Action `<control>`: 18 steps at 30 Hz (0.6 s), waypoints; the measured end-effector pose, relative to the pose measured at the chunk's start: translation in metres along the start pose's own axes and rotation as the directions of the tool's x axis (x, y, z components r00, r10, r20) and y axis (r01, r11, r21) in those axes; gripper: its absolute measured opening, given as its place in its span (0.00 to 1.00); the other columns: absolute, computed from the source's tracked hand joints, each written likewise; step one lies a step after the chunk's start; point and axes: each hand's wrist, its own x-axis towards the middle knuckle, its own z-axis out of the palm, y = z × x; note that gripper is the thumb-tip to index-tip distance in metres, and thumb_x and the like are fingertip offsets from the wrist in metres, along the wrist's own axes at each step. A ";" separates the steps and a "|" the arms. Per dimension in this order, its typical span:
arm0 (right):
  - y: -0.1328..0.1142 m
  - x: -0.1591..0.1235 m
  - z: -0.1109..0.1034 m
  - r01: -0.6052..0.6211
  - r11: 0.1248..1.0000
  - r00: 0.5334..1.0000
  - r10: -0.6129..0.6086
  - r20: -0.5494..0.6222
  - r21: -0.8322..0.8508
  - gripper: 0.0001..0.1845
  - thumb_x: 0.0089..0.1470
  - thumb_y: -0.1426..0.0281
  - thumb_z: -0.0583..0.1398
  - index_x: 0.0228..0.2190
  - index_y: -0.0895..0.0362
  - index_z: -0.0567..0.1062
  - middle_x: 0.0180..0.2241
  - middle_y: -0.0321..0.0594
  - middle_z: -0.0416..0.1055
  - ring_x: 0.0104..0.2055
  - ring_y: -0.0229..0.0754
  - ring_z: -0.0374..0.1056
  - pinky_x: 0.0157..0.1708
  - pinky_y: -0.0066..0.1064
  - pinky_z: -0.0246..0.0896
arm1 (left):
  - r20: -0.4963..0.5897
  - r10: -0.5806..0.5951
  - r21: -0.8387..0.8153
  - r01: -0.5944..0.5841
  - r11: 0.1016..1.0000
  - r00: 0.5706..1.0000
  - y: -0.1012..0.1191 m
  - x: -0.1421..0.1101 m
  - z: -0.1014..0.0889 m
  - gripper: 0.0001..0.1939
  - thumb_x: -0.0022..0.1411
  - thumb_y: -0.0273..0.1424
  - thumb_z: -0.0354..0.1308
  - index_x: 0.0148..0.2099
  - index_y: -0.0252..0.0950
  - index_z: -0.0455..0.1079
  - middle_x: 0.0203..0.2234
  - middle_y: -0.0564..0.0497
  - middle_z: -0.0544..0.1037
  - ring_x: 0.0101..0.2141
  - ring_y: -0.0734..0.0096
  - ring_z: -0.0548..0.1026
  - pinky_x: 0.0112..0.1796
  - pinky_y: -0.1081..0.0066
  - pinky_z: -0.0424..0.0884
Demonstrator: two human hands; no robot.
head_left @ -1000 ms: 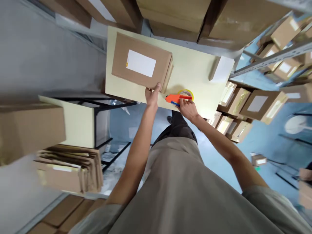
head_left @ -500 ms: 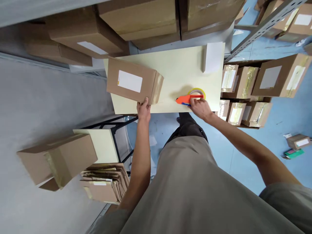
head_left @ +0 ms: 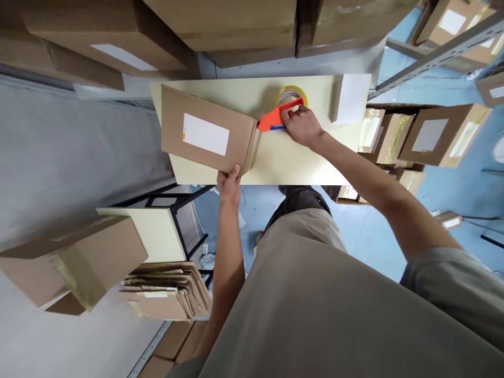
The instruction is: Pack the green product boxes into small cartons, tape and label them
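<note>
On the pale tabletop lies a brown cardboard box with a white label on its upper face. My left hand grips the box's near edge, close to its right end, thumb on top and the other fingers mostly hidden. In my right hand is an orange tape dispenser carrying a roll of yellow-rimmed tape. The dispenser's front tip is at the box's right end, by its upper far corner; I cannot tell whether it touches.
A white box stands at the table's right end. Large cartons fill the shelf beyond the table. More taped boxes are stacked to the right. At lower left are an open carton and a pile of flattened cardboard.
My right hand has carried the tape dispenser left and away from me, up to the box's right end. My left hand keeps its hold on the box. The view has shifted slightly.
</note>
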 end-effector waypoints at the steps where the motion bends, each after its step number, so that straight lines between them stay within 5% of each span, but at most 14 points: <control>1: 0.000 0.002 -0.001 0.015 1.000 1.000 -0.015 0.019 0.015 0.42 0.84 0.56 0.35 0.67 0.82 0.64 0.53 0.69 0.80 0.62 0.65 0.75 0.62 0.59 0.63 | 0.003 -0.001 -0.002 0.001 1.000 1.000 0.004 0.000 -0.007 0.37 0.56 0.51 0.79 0.65 0.50 0.76 0.64 0.45 0.82 0.71 0.54 0.75 0.69 0.56 0.75; 8: -0.056 0.000 -0.003 0.239 0.970 0.938 -0.244 0.245 0.048 0.29 0.77 0.69 0.46 0.68 0.68 0.70 0.54 0.64 0.84 0.56 0.62 0.79 0.64 0.56 0.61 | 0.084 -0.076 0.145 0.063 0.987 0.994 0.065 0.014 -0.110 0.54 0.45 0.36 0.80 0.73 0.57 0.68 0.62 0.45 0.82 0.68 0.53 0.77 0.69 0.50 0.73; 11: -0.092 -0.005 0.001 0.308 0.950 0.902 -0.307 0.303 0.045 0.30 0.72 0.75 0.46 0.68 0.69 0.71 0.53 0.62 0.85 0.53 0.62 0.80 0.62 0.54 0.60 | 0.077 -0.070 0.337 0.040 0.941 0.995 0.092 0.040 -0.136 0.60 0.40 0.31 0.80 0.75 0.56 0.66 0.70 0.44 0.76 0.75 0.46 0.69 0.75 0.43 0.64; 14: -0.116 -0.007 0.004 0.337 0.941 0.886 -0.331 0.325 0.039 0.32 0.70 0.77 0.46 0.70 0.69 0.70 0.54 0.62 0.84 0.53 0.61 0.81 0.63 0.54 0.59 | -0.162 0.090 0.565 0.018 0.825 0.983 0.104 0.081 -0.116 0.61 0.44 0.35 0.81 0.78 0.47 0.62 0.81 0.40 0.59 0.83 0.41 0.46 0.80 0.43 0.47; 16: -0.127 -0.005 0.006 0.336 0.941 0.885 -0.334 0.326 0.052 0.34 0.68 0.79 0.46 0.71 0.69 0.70 0.54 0.62 0.84 0.54 0.62 0.81 0.63 0.55 0.61 | -0.333 0.184 0.627 0.072 0.775 0.925 0.104 0.107 -0.084 0.60 0.55 0.46 0.80 0.81 0.40 0.55 0.84 0.37 0.46 0.83 0.42 0.28 0.81 0.41 0.33; 18: -0.137 -0.001 0.007 0.342 0.938 0.882 -0.340 0.327 0.053 0.36 0.67 0.80 0.46 0.71 0.69 0.69 0.54 0.61 0.84 0.54 0.62 0.81 0.62 0.55 0.62 | -0.423 0.298 0.668 0.072 0.741 0.856 0.100 0.125 -0.050 0.64 0.61 0.55 0.76 0.82 0.28 0.48 0.85 0.28 0.34 0.82 0.38 0.22 0.79 0.40 0.21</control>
